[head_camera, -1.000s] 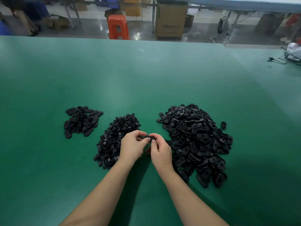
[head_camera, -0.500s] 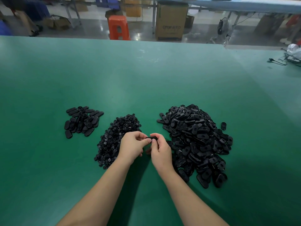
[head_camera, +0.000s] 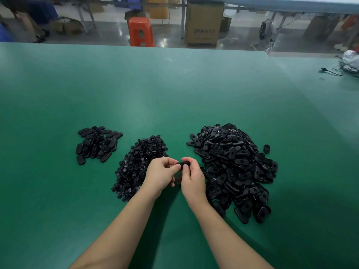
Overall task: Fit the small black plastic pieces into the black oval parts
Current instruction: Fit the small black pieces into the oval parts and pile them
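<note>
Factory floor: worktables (head_camera: 174,84), cartons (head_camera: 204,24).

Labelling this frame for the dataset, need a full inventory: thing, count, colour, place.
oval part in hand: one, black, pinched between both hands above the table
big pile of oval parts: too many to count, black, right of the hands
stray oval part: one, black, just right of the big pile
pile of small pieces: too many to count, black, left of the hands
small pile of oval parts: a few dozen, black, far left
table: one, green
stool: one, orange, on the floor beyond the table
cardboard box: one, brown, right of the stool
fan: one, on the floor, far right
left hand: bare, pinches the oval part
right hand: bare, pinches the oval part
</note>
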Action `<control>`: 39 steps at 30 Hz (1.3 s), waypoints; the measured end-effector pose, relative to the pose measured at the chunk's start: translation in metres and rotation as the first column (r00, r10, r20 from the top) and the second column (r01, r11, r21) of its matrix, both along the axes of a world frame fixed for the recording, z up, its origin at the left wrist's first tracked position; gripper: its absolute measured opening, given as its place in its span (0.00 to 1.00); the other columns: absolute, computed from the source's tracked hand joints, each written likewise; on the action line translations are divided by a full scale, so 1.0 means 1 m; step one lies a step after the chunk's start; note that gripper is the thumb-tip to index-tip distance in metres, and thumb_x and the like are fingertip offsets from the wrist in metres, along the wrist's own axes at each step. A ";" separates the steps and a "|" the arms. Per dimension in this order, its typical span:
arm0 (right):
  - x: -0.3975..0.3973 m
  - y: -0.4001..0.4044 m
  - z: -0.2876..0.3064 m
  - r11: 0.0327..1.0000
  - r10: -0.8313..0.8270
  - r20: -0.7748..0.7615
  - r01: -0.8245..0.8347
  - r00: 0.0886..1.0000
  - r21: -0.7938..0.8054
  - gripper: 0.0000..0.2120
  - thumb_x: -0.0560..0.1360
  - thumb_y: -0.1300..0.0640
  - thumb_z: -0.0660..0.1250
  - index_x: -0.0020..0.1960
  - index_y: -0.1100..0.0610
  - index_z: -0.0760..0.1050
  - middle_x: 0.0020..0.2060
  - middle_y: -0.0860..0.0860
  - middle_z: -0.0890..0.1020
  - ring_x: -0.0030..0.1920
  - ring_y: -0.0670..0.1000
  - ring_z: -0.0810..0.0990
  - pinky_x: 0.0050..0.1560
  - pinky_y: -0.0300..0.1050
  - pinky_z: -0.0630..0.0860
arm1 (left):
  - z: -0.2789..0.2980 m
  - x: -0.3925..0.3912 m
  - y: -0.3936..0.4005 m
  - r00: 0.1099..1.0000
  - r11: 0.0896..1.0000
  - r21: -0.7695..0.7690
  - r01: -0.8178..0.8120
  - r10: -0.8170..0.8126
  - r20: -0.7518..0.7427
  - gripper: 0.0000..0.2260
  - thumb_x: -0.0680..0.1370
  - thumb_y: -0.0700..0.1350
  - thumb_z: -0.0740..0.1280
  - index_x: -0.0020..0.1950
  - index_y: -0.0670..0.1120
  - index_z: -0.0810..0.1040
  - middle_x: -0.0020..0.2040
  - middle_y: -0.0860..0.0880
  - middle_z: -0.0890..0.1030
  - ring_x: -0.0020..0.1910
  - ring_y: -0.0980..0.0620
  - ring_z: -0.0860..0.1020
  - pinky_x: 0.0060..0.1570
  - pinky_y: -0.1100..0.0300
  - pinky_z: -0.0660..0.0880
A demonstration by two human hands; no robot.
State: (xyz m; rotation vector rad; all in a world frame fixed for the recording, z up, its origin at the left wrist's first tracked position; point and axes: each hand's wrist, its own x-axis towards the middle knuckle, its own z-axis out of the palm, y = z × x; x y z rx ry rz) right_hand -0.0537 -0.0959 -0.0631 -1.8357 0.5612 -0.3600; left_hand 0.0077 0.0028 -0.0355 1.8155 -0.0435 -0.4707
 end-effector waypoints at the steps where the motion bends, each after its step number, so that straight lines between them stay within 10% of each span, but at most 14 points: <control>1: 0.000 0.000 0.000 1.000 -0.004 0.002 0.004 1.000 -0.003 0.09 0.83 0.60 0.60 0.59 0.51 0.76 0.47 0.45 0.82 0.47 0.50 0.80 0.50 0.49 0.76 | 0.000 0.000 0.000 1.000 1.000 -0.004 0.002 -0.002 -0.002 0.01 0.78 0.37 0.72 0.48 0.40 0.83 0.30 0.48 0.79 0.21 0.54 0.72 0.23 0.61 0.72; 7: 0.001 -0.001 -0.002 1.000 -0.009 0.004 0.009 1.000 -0.001 0.11 0.83 0.61 0.59 0.60 0.50 0.76 0.46 0.44 0.81 0.43 0.47 0.78 0.48 0.47 0.75 | -0.001 -0.001 -0.002 0.999 0.999 -0.037 0.005 -0.007 -0.032 0.02 0.79 0.38 0.71 0.49 0.39 0.83 0.41 0.34 0.83 0.24 0.50 0.73 0.25 0.58 0.74; 39: 0.002 -0.004 -0.007 0.994 -0.043 0.002 0.043 0.999 0.101 0.11 0.83 0.60 0.60 0.59 0.47 0.76 0.47 0.50 0.83 0.47 0.52 0.83 0.48 0.57 0.82 | -0.005 -0.014 -0.015 0.997 0.996 -0.062 -0.064 0.061 -0.046 0.04 0.81 0.39 0.69 0.48 0.39 0.80 0.38 0.42 0.80 0.23 0.50 0.76 0.26 0.59 0.75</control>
